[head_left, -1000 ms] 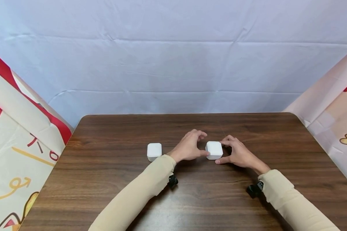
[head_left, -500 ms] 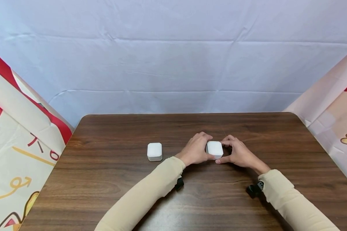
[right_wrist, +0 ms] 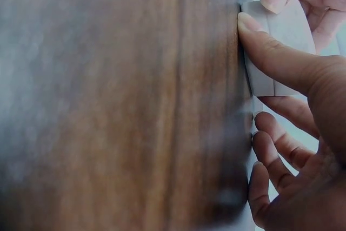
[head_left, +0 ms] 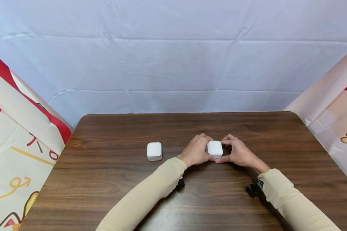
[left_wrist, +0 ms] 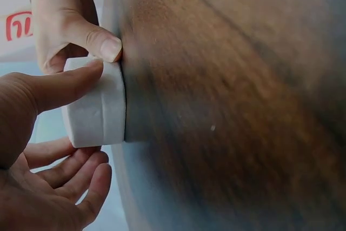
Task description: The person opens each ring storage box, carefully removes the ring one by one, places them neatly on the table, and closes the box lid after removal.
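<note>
A small white box (head_left: 215, 148) with rounded corners stands on the wooden table between my two hands. A thin seam runs round its side, plain on the box (left_wrist: 89, 113) in the left wrist view. From the left, my left hand (head_left: 197, 150) pinches it between thumb and fingers, the thumb on the upper part. My right hand (head_left: 238, 152) pinches it from the right. In the right wrist view the right thumb (right_wrist: 281, 60) presses low on the side, close to the tabletop, while the other right fingers are bent behind the box.
A second, similar white box (head_left: 154, 150) stands on the table (head_left: 118, 179) to the left of my left hand. Behind the table's far edge hangs a pale cloth (head_left: 173, 64). Printed cloths (head_left: 20, 154) hang at both sides.
My left hand has moved right and closed its thumb and fingers onto the box, which has shifted very slightly right. The right hand has stayed in place.
</note>
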A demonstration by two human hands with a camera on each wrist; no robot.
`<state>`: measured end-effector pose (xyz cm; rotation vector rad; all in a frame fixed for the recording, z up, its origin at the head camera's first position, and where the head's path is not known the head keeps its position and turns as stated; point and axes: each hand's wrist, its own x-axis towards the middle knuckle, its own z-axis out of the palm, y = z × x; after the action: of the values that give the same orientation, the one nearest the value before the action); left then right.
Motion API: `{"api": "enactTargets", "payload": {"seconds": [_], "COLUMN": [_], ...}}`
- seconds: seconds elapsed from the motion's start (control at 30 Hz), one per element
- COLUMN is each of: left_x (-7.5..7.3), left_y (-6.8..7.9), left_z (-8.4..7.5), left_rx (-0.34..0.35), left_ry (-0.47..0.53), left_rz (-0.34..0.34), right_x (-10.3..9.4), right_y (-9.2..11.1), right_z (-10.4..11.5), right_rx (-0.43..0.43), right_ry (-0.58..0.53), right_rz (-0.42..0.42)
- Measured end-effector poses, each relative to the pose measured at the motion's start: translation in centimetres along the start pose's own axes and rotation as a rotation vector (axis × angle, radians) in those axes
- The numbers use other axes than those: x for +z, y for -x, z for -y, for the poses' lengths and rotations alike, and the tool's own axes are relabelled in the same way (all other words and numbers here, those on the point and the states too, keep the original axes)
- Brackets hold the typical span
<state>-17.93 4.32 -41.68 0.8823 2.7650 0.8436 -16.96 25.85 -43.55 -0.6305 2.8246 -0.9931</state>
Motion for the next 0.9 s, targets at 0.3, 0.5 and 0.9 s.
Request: {"api": "enactTargets", "payload": {"seconds": [0.3,0.5,0.9], "left_x": [0.14,0.04,-0.61], "left_y": [0.14,-0.03,-0.58], "left_z": [0.03,0.13,0.36], "left_rx": [0.013,0.025,-0.004], "left_ry": [-0.011,0.02,0.095], "left_rz": [0.01,0.017,0.088], "right_x": [0.07,0.08,0.15], "right_y": [-0.07,-0.12,-0.15], "right_z": [0.0,0.02,-0.12], "right_rx": [-0.003,-0.006,0.004], "right_ry": [0.017,0.005,-0.026], "right_rz": [-0.011,-0.006,0.004]}}
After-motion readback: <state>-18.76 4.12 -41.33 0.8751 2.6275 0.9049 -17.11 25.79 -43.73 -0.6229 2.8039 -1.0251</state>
